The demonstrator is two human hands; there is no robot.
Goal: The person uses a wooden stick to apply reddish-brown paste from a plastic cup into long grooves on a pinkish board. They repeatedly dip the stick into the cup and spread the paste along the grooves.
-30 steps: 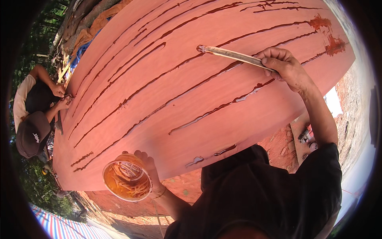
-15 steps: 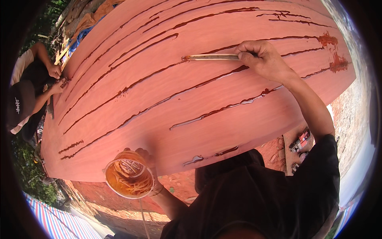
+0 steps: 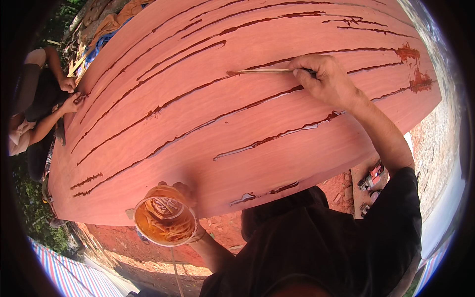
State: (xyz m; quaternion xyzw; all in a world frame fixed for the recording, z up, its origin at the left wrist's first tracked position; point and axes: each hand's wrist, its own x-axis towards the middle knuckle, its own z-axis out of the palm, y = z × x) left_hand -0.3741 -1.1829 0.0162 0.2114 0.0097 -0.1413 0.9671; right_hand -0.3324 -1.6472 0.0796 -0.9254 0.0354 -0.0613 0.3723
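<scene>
My right hand [image 3: 325, 76] pinches a thin, light-coloured stick [image 3: 264, 71] with a reddish-brown tip. The tip meets a dark brown-red line [image 3: 197, 88] on a broad pinkish-red wooden surface [image 3: 267, 171]. Several such lines run lengthwise across the wood, some with a wet shine. At the near edge, my left hand [image 3: 186, 192] is wrapped round a round tub [image 3: 158, 230] smeared inside with orange-brown paint-like stuff. The tub is tilted so its open mouth shows. Its wall hides part of my left hand.
At the far left, another person's hands [image 3: 70, 94] work at the surface's edge. Tools and small containers [image 3: 371, 180] lie on a board at lower right. Reddish ground [image 3: 222, 230] shows below the near edge. Striped sheeting [image 3: 74, 270] lies at lower left.
My right hand and the stick have shifted very slightly; the tip stays near the same line. The tub has moved a little right. The other person has leaned, and their cap is out of sight.
</scene>
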